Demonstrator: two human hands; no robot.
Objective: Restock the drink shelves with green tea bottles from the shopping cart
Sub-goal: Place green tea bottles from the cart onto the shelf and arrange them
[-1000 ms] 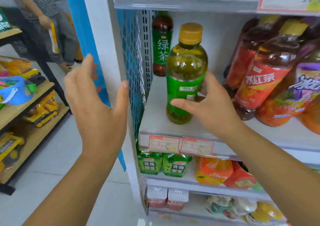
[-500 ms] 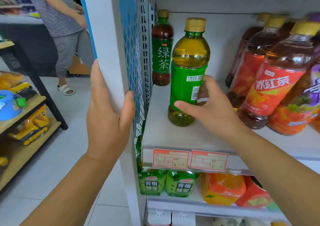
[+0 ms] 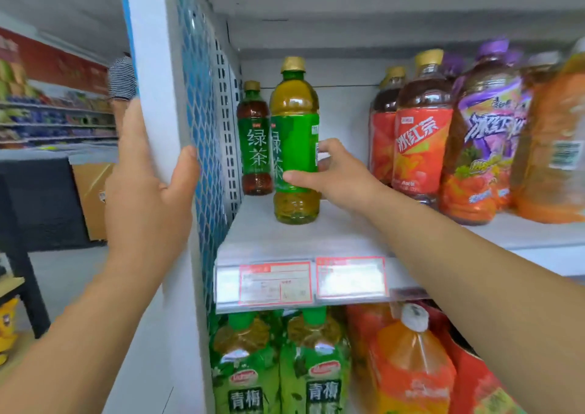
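We had our right hand [image 3: 340,174] wrapped around the lower label of a green tea bottle [image 3: 296,142], thumb across the front and fingers curled behind, pinching it from its right side. The bottle stood upright on the shelf [image 3: 285,239], its long axis vertical, base flat on the board, just in front of and to the right of a second green tea bottle [image 3: 255,141] that sat farther back by the perforated side panel [image 3: 225,122]. The two looked close, perhaps touching at the labels, though we could not tell for sure.

Our left hand [image 3: 148,192] held nothing of the stock; it was clasped flat around the white upright post [image 3: 155,81] left of the bottle, thumb on the inner face, fingers spread up the outer face, steadying us.

Right of the bottle, across a bare gap of shelf, stood the red tea bottles [image 3: 418,141]. The right hand was plainly the nearer one, already on the bottle, and the open room lay behind and beside it. We judged that the next move turned on sliding the bottle straight back while keeping it upright, then letting go without nudging its neighbour. The cart was not in view.
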